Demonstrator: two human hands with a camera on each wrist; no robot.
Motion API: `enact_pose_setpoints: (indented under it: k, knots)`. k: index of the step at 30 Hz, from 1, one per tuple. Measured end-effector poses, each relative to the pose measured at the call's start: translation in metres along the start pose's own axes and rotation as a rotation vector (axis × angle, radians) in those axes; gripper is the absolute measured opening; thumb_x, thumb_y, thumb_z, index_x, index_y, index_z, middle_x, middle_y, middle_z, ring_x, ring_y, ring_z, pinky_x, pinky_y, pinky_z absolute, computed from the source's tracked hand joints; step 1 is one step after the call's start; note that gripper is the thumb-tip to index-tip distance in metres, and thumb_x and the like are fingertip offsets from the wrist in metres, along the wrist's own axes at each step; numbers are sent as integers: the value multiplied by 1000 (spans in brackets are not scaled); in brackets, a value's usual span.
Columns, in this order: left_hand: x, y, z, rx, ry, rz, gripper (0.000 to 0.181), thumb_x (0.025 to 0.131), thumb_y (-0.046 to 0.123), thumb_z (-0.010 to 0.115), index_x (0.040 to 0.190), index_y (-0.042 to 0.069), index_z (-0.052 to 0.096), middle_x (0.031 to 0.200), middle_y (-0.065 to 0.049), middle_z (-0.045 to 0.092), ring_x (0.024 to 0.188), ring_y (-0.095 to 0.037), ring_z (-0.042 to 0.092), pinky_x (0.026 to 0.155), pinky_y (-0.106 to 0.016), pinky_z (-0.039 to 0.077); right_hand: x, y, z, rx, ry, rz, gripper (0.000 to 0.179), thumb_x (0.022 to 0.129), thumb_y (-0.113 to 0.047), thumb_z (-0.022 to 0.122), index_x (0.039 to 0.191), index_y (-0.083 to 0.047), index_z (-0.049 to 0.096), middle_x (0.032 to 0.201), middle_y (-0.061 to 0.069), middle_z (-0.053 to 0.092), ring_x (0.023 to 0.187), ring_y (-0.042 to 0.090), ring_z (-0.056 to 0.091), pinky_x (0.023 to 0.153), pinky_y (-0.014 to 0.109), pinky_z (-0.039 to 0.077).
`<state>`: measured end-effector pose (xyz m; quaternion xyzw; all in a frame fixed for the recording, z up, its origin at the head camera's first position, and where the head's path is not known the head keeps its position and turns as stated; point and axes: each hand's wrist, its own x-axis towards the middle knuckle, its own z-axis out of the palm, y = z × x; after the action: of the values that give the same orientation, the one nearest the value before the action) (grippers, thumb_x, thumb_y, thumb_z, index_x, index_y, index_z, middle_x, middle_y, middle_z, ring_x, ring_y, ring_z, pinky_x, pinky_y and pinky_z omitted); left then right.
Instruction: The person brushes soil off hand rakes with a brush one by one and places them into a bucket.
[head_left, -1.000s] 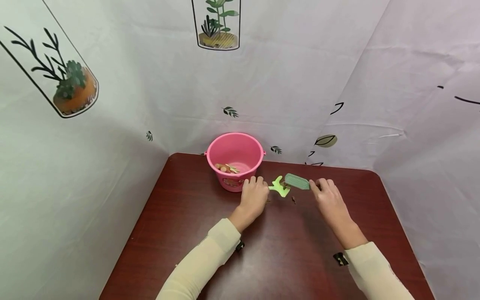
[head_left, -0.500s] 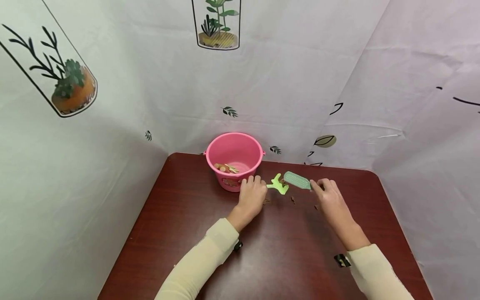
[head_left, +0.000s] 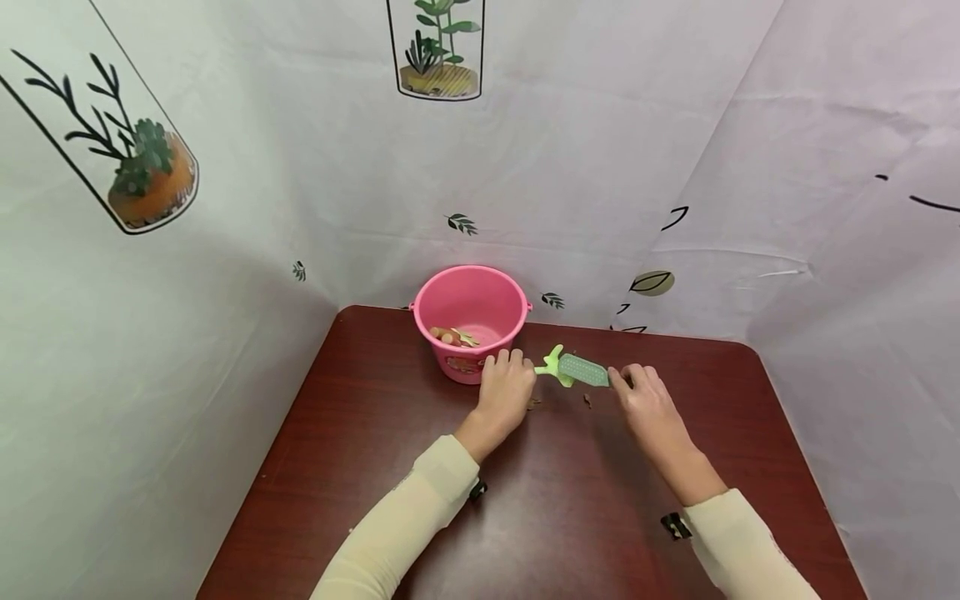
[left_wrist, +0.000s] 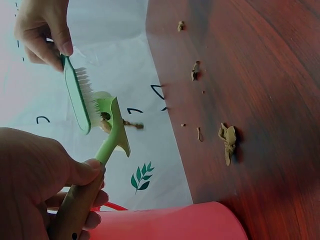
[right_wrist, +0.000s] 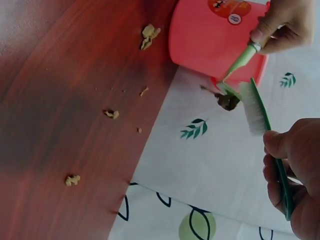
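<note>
My left hand (head_left: 506, 390) grips the brown handle of a small light green garden rake (left_wrist: 116, 131). It is held above the table, beside the bucket. With my right hand (head_left: 649, 412) I hold a green brush (head_left: 583, 370) by its handle. Its white bristles (right_wrist: 254, 107) touch or nearly touch the rake's head; exact contact is hard to tell. Between the prongs sits a brown dry clump (right_wrist: 228, 101), and a thin brown piece sticks out beside it. In the head view the brush covers part of the rake.
Behind my left hand stands a pink bucket (head_left: 471, 284) with several tools lying in it. Dry brown scraps (left_wrist: 228, 143) are scattered on the dark red table (head_left: 570, 500). A white printed cloth (head_left: 585, 167) hangs along the table's back and sides.
The brush has shifted left and slightly down onto the rake's head, with my right hand following. My left hand and the rake have moved only slightly.
</note>
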<state>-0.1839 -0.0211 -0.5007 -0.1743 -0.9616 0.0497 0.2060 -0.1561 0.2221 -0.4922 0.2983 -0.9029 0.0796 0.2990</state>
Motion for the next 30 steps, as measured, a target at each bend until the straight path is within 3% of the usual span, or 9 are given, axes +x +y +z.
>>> enact_pose_setpoints:
  k: [14, 23, 30]
  knots:
    - [-4, -6, 1, 22, 29, -14, 14, 98, 14, 63, 98, 13, 77, 91, -4, 66, 87, -23, 62, 72, -37, 48, 0, 18, -2, 20, -18, 86, 46, 74, 27, 69, 118, 12, 68, 97, 23, 56, 82, 36, 49, 70, 45, 47]
    - [-4, -11, 3, 6, 91, 16, 8, 93, 11, 67, 95, 12, 75, 89, -5, 65, 86, -23, 61, 70, -36, 47, -4, 35, -8, 44, 45, 169, 34, 83, 11, 77, 116, 13, 69, 95, 24, 56, 81, 39, 51, 68, 46, 48]
    - [-3, -11, 2, -2, 92, 18, 7, 91, 10, 68, 94, 11, 74, 89, -5, 65, 85, -23, 61, 70, -37, 47, 1, 32, -10, 92, 68, 182, 32, 84, 9, 77, 115, 11, 71, 95, 23, 58, 83, 37, 55, 65, 46, 50]
